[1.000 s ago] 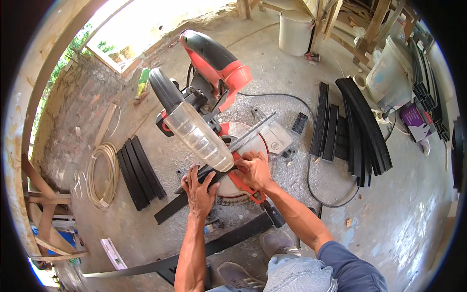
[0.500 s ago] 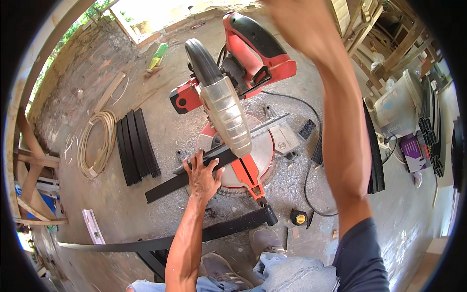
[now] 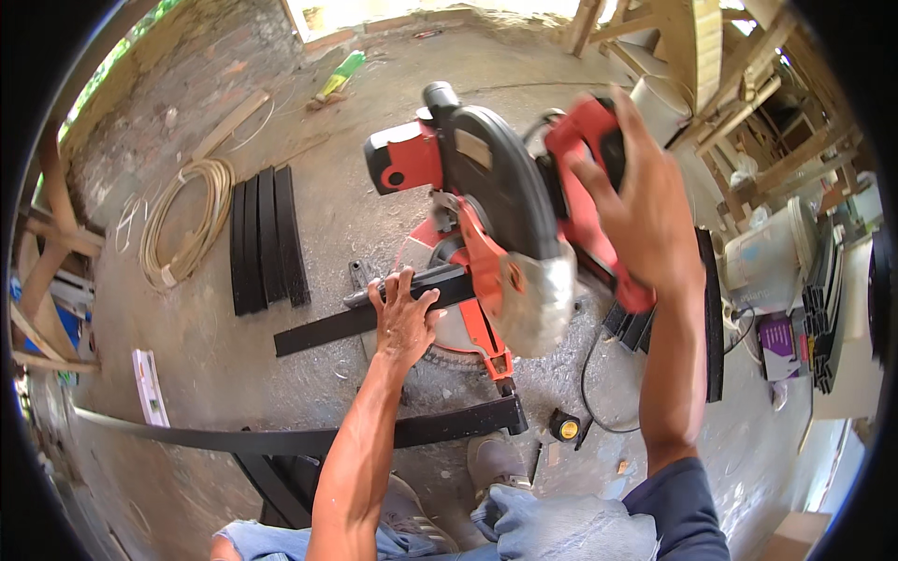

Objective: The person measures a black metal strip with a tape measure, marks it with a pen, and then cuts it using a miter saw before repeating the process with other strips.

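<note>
A red and black miter saw (image 3: 500, 173) stands on the floor in front of me, its head swung down over the round base. My right hand (image 3: 645, 210) is on the saw's handle (image 3: 582, 154), thumb on the near side; motion blurs it a little. A long flat-sided black bar (image 3: 323, 332) lies across the saw base against the fence. My left hand (image 3: 407, 318) holds the bar there, fingers bent over its top and thumb apart, left of the blade guard (image 3: 538, 304). The guard hides the bar's right end.
Several cut black bars (image 3: 267, 238) lie left of the saw, beside a coil of pale tubing (image 3: 192, 224). A long black frame piece (image 3: 449, 425) crosses in front of my feet. A tape measure (image 3: 566, 425) lies nearby. The saw's cord (image 3: 587, 374) loops at right, near a bucket (image 3: 767, 257).
My right hand has come down from above onto the saw handle. The saw head has tipped down and nearer to me. My left hand stays on the bar.
</note>
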{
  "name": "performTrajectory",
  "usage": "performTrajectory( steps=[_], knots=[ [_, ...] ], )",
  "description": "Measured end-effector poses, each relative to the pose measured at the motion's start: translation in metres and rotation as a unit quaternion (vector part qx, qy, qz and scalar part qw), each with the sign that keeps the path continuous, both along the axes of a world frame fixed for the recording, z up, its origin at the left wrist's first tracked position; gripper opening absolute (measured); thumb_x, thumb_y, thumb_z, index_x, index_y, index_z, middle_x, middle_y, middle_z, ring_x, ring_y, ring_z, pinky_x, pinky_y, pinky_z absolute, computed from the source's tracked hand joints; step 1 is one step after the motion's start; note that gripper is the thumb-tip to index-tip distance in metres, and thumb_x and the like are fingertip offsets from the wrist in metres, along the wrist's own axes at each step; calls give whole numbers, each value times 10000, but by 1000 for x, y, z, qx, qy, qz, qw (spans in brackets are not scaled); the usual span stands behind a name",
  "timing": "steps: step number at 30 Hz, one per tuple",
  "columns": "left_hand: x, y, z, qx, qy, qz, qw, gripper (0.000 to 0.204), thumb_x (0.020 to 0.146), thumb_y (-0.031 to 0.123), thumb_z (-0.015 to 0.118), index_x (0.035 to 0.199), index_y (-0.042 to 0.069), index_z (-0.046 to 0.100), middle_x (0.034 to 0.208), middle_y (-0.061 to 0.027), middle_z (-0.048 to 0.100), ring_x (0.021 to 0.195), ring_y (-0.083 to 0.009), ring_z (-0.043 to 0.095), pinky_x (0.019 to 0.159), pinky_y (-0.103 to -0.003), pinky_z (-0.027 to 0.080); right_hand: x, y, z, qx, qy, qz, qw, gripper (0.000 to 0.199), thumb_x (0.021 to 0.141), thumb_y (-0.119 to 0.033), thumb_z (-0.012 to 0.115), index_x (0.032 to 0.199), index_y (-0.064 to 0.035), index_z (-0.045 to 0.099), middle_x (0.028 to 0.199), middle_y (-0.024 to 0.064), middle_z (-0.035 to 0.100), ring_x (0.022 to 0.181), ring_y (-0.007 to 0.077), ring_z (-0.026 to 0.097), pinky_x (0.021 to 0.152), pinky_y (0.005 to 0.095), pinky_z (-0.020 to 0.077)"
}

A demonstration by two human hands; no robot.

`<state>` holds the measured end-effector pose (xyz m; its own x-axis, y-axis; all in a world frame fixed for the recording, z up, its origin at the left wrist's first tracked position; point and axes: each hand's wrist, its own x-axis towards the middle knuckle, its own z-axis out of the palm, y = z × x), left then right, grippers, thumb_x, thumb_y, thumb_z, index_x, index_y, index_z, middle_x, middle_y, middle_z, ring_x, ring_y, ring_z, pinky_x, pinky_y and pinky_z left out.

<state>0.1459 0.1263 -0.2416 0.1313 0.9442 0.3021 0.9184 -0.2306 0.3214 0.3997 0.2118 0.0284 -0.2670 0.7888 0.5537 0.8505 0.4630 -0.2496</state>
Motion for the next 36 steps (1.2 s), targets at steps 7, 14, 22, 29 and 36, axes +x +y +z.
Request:
performTrajectory(
  steps=[7, 14, 22, 29, 36],
  knots=[
    [1, -1, 4, -31, -5, 11, 999, 338, 752, 293, 843, 1065, 193, 765, 1362, -139, 478, 1320, -319, 395, 1114, -620, 185, 17, -74, -63, -12, 118, -21, 993, 696, 934, -108, 656, 1545, -43, 329, 1421, 277, 521, 1235, 441, 594, 1019, 458, 475],
    [1, 0, 2, -40, -5, 7, 999, 336, 777, 327, 830, 1079, 201, 756, 1373, -137, 460, 1352, -327, 373, 1123, -659, 174, 16, -94, -89, 2, 156, -41, 987, 707, 965, -144, 657, 1566, -41, 300, 1442, 230, 509, 1185, 331, 616, 988, 399, 482],
    [2, 1, 2, -32, 5, 8, 999, 342, 774, 352, 819, 1079, 205, 765, 1347, -123, 481, 1339, -319, 380, 1127, -644, 174, 22, -101, -105, -66, 260, -12, 963, 692, 1040, -191, 589, 1602, -34, 218, 1200, 114, 600, 908, 138, 580, 820, 291, 496],
    [5, 0, 5, -40, -3, 19, 999, 337, 777, 348, 816, 1083, 214, 768, 1322, -119, 491, 1322, -315, 394, 1120, -651, 192, 17, -100, -104, -47, 288, 12, 956, 661, 1047, -187, 579, 1589, -33, 233, 1049, 63, 595, 797, 92, 527, 732, 246, 455],
    [8, 1, 9, -50, 1, 25, 998, 288, 781, 329, 814, 1037, 209, 760, 1309, -122, 491, 1306, -324, 392, 1103, -659, 204, 19, -94, -99, -77, 326, 22, 942, 612, 1031, -121, 583, 1554, -40, 277, 1024, 66, 596, 794, 102, 562, 751, 253, 483]
  ],
)
